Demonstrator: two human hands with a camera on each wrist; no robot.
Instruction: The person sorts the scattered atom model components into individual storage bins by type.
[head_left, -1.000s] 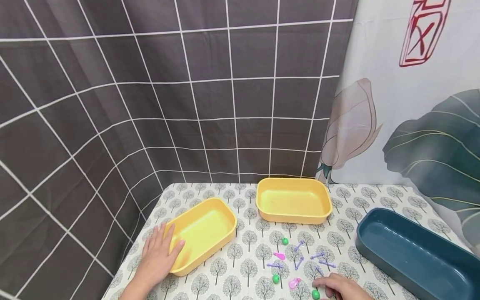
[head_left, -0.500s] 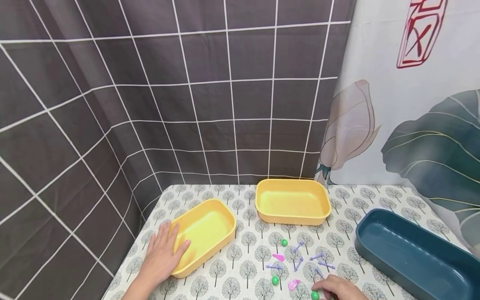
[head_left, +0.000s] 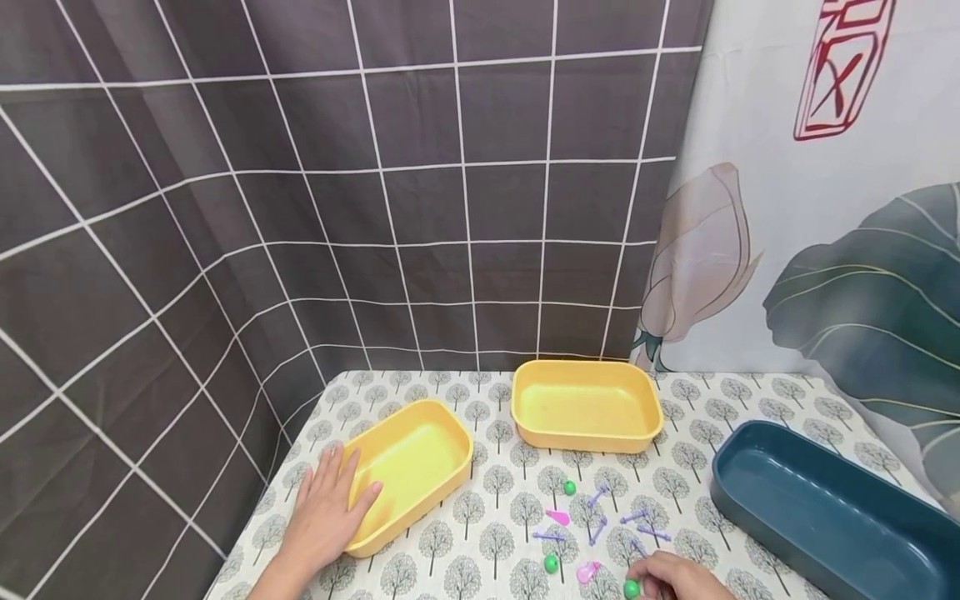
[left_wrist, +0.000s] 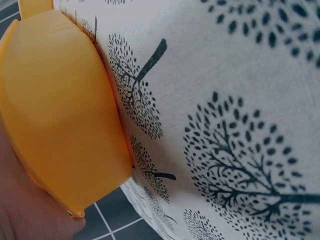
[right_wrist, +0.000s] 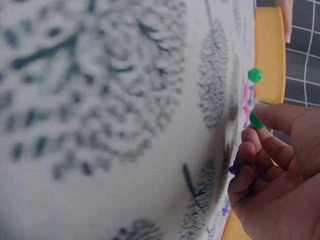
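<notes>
My left hand (head_left: pixel 322 512) rests on the near left rim of a yellow tray (head_left: pixel 442 487), fingers straight and thumb over the inside. The left wrist view shows that tray's outer wall (left_wrist: pixel 65 110) with part of the hand beside it. At the front of the table, my right hand (head_left: pixel 678 579) pinches a green bead (head_left: pixel 632 589) with a hole in it; thumb and index finger lie around the bead (right_wrist: pixel 257 120) in the right wrist view. Left of this hand lie pink teardrop-shaped pieces (head_left: pixel 588 572), another green bead (head_left: pixel 551 563) and several small purple sticks with knobbed ends (head_left: pixel 597 531).
A second yellow tray (head_left: pixel 588 442) stands at the back middle. On the right is a long dark blue tray (head_left: pixel 810 533). A third green bead (head_left: pixel 570 487) lies in front of the back tray. The tablecloth (head_left: pixel 480 467) has a tree print; a dark gridded curtain (head_left: pixel 420 200) hangs behind.
My left hand has shifted slightly right along the tray rim. The fingers of my right hand have closed in around the front green bead. The trays and other small pieces stay put.
</notes>
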